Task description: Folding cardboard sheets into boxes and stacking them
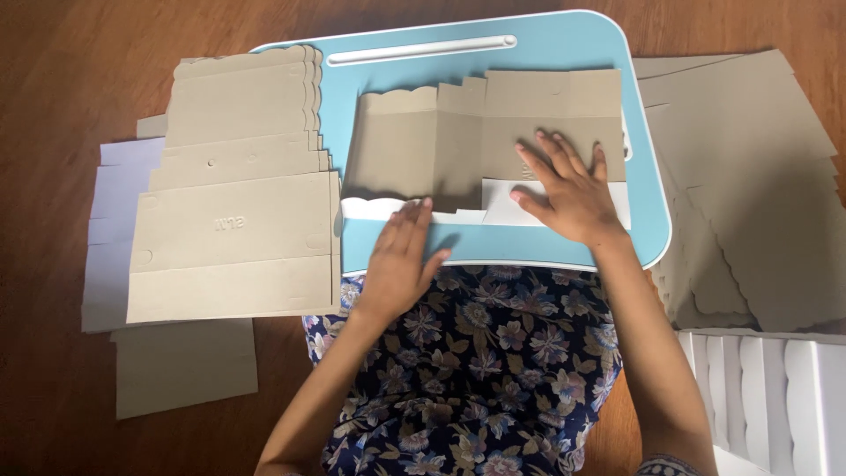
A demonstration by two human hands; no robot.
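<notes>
Grey-brown cardboard blank (480,132), die-cut with a scalloped edge, lies flat at frame centre on a light blue lap tray (564,44). Right hand (564,189) presses flat on the blank's right lower part, fingers spread, gripping nothing. Left hand (401,256) lies flat at the blank's lower edge, fingers together, fingertips touching the white folded flap. Stack of similar blanks (233,185) sits at left, overlapping the tray edge. More blanks (749,176) at right on the wooden floor (62,53). White folded boxes (775,397) at lower right.
</notes>
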